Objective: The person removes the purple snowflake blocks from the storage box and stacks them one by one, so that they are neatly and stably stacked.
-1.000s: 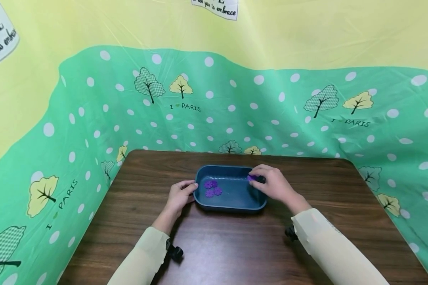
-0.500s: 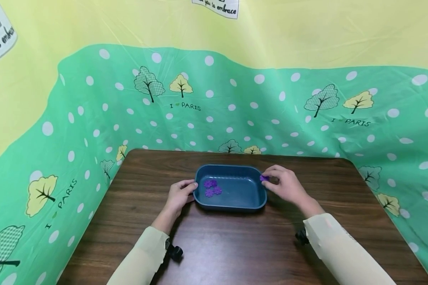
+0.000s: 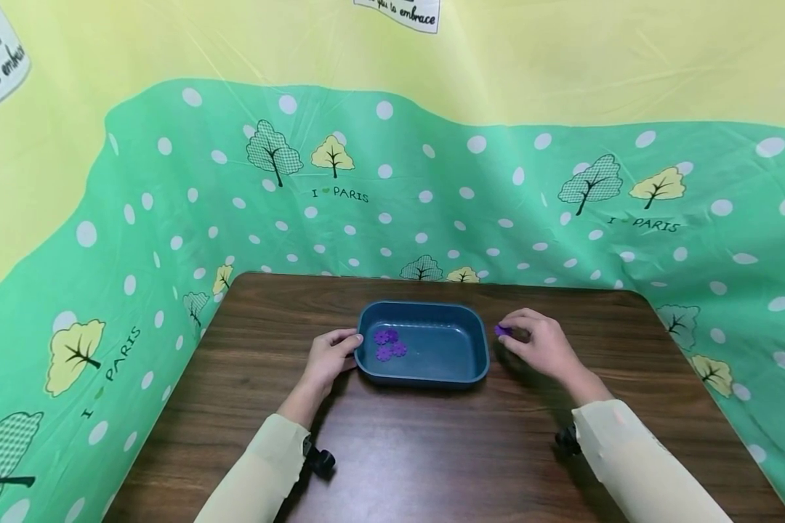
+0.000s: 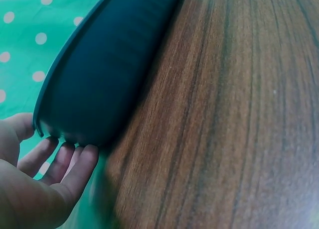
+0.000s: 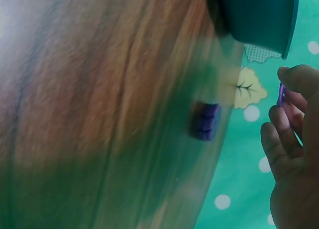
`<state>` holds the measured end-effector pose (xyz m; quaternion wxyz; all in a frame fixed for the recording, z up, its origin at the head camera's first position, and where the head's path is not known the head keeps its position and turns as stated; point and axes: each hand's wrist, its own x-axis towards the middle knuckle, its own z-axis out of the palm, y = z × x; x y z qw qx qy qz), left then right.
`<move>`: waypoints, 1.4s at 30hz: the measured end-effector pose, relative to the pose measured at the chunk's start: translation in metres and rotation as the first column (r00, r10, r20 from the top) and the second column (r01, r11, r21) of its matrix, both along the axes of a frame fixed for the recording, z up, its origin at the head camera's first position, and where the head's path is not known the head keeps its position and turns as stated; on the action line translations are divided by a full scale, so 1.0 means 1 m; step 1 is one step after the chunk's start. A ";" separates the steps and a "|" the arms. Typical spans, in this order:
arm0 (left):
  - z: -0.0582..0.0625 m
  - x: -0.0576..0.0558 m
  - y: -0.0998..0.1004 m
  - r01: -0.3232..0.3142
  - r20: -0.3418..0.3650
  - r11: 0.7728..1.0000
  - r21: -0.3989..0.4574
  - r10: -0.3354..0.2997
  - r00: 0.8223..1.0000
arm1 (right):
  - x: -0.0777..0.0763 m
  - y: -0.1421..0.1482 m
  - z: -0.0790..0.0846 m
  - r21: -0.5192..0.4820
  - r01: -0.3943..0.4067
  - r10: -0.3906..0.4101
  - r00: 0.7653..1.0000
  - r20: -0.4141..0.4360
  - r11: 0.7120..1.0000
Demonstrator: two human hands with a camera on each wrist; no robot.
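A dark blue rectangular tray [image 3: 421, 374] stands on the table. Its left end is pinched by my left hand [image 3: 330, 356], thumb at the rim and fingertips against the outer wall, as the left wrist view shows. Inside the tray, towards the left, lie several purple flower-shaped pieces [image 3: 390, 345]. Just right of the tray, my right hand [image 3: 541, 345] pinches a thin purple flower piece [image 5: 281, 94] between thumb and fingers. A short stack of purple pieces [image 5: 208, 122] rests on the table beside that hand; the hand hides it in the head view.
The brown wood-grain table [image 3: 392, 457] carries everything. Behind and to the sides hangs a green and yellow cloth [image 3: 497, 181] printed with dots and trees. A small black device [image 3: 320, 463] is strapped at the left wrist, and another [image 3: 568, 441] at the right.
My right hand has moved right, from over the tray's right end to outside it, with a purple flower piece at its fingertips. My left hand and the tray have stayed put.
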<state>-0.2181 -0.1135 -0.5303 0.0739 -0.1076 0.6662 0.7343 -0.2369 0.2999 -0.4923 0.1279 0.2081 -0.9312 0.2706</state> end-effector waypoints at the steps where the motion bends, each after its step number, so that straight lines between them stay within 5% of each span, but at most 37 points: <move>1: 0.000 0.000 0.000 0.000 -0.003 1.000 0.003 0.000 1.000 | 0.000 0.002 -0.001 -0.002 0.002 -0.002 1.000 0.003 1.000; 9: -0.001 0.000 0.000 -0.004 -0.009 1.000 0.007 0.004 1.000 | 0.000 0.015 -0.009 0.006 0.022 -0.022 1.000 0.010 1.000; 19: -0.002 0.000 0.001 -0.001 -0.016 1.000 0.013 0.001 1.000 | 0.005 0.030 -0.019 0.058 0.086 -0.093 0.986 0.142 0.995; 42: 0.000 0.001 0.000 0.002 -0.011 1.000 0.008 -0.002 1.000 | 0.005 0.035 -0.036 0.071 0.090 -0.099 0.988 0.122 0.993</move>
